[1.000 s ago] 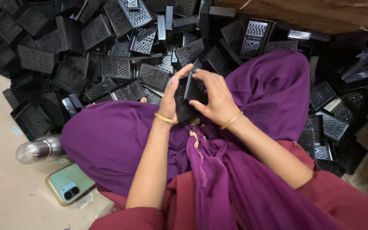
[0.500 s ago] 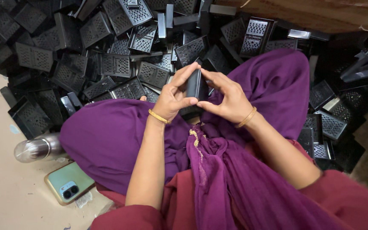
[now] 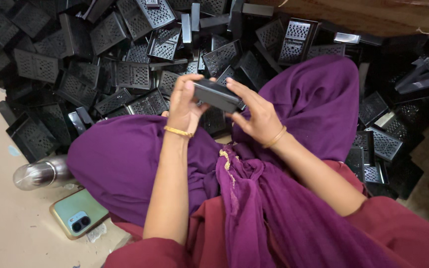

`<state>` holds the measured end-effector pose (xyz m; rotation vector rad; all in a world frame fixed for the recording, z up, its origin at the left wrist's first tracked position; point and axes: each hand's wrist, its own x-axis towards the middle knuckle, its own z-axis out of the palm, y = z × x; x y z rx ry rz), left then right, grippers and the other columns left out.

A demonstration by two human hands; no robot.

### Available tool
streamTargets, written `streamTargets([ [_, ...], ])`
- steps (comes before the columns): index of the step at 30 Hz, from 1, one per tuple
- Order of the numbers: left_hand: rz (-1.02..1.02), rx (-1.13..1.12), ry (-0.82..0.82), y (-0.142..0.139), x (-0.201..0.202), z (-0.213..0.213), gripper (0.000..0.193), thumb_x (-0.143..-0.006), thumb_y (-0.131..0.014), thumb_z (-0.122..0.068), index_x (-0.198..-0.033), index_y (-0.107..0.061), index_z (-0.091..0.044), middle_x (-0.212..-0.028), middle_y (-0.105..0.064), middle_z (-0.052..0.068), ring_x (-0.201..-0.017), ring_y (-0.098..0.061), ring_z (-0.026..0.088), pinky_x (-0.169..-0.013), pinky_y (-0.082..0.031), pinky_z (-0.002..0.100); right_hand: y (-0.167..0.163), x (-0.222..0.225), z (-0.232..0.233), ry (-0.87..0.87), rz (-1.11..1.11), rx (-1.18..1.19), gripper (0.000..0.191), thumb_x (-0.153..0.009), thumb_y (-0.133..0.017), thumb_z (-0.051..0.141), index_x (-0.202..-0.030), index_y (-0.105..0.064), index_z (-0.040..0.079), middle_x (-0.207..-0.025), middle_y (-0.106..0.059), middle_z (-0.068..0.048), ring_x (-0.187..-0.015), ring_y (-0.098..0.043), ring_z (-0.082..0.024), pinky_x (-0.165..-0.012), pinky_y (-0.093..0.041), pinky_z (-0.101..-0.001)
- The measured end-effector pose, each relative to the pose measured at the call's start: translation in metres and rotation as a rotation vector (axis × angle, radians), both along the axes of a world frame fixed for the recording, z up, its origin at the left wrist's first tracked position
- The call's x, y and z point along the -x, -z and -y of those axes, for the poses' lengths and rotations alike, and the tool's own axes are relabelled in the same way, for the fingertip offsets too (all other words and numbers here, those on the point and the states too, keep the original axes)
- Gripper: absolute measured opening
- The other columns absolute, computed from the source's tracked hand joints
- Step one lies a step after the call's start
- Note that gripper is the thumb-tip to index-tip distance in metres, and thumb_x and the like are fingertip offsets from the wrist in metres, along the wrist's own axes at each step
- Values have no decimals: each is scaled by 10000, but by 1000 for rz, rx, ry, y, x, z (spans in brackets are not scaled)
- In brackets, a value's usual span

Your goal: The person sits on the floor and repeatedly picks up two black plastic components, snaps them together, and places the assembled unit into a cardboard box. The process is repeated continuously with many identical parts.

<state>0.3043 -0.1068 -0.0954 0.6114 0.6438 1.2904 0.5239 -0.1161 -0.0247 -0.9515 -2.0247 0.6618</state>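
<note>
— Black plastic, that piece (image 3: 216, 95) in the middle?
— Yes, a small black part, lying level above the purple-draped lap (image 3: 125, 164). Left hand (image 3: 184, 101) clasps its left end, right hand (image 3: 254, 116) closes on its right end.
— And around?
— Heap of perforated black trays (image 3: 135, 74) on the far side; steel bottle (image 3: 40, 173) and phone (image 3: 78, 213) on the floor (image 3: 6, 233), near left.
</note>
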Motion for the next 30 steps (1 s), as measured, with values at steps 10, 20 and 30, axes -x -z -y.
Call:
streamTargets([
  [10, -25, 56, 93, 9, -11, -1, 429, -1042, -513, -515, -1354, -458, -226, -1383, -527, 68, -1268, -571, 216, -1026, -555, 455, 7, -4, -3, 96, 78, -39, 473, -832, -752, -14, -1290, -648, 44, -1289, -708, -146, -1163, -711, -308, -1065, -531, -433],
  [20, -1546, 170, 315, 41, -30, 8, 822, -845, -709, -610, -1511, -368, -271, -1450, -373, 268, -1220, -548, 508, -1058, -464, 517, -30, -125, -142, 76, -1095, 347, 133, -1058, -638, 172, -1071, -561, 64, -903, -673, -23, -857, -705, -172, -801, -623, -346],
  [30, -1214, 97, 47, 71, -8, -3, 676, -845, -750, -381, -1428, -491, -157, -1308, -571, 272, -1174, -609, 391, -1038, -486, 433, -58, -74, -129, -3, -756, 455, 192, -1114, -618, 161, -1046, -722, 15, -1076, -773, -113, -939, -741, -189, -887, -633, -337],
])
